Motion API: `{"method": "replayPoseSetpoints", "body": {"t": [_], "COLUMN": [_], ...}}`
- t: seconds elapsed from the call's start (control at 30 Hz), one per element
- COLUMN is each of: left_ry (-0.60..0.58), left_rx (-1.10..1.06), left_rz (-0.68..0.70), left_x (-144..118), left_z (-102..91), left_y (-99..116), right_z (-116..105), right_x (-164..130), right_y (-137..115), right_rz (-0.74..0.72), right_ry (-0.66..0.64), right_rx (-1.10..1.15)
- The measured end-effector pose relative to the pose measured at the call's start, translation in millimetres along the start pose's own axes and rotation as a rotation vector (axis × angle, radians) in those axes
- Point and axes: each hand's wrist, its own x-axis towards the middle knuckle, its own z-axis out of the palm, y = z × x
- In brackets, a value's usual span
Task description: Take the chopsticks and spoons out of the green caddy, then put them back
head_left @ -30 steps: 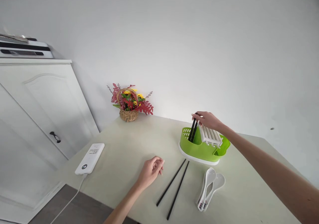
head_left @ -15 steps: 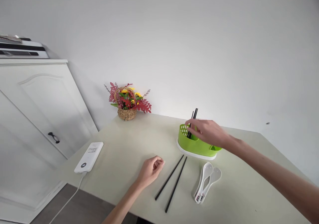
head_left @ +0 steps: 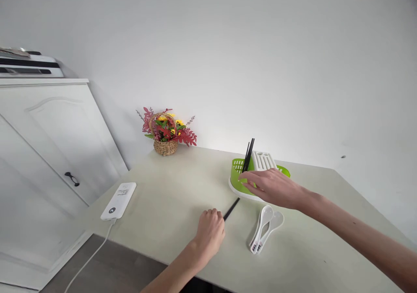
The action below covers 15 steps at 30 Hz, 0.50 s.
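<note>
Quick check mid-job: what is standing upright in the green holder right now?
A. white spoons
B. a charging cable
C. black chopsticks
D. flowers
C. Black chopsticks stand upright in the green holder, while the white spoons lie flat on the table in front of it.

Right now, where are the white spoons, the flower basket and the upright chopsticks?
white spoons point(head_left: 265, 230): head view, on the bowls.
flower basket point(head_left: 165, 147): head view, on the woven side.
upright chopsticks point(head_left: 249, 152): head view, on the shafts.
</note>
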Motion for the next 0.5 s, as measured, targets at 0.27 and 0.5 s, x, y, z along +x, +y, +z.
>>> {"method": "replayPoseSetpoints", "body": {"t": [0.27, 0.5], "left_ry": [-0.091, -0.097], "left_rx": [0.093, -0.106], "left_rz": [0.018, -0.012], "left_x": [7, 10], "left_z": [-3.5, -30.4], "left_y": [-6, -26], "right_z": [2, 6], "right_x": [-6, -9], "right_y": [1, 0], "right_rz": [-0.002, -0.003], "right_ry": [0.001, -0.019], "right_rx": [0.020, -0.041]}}
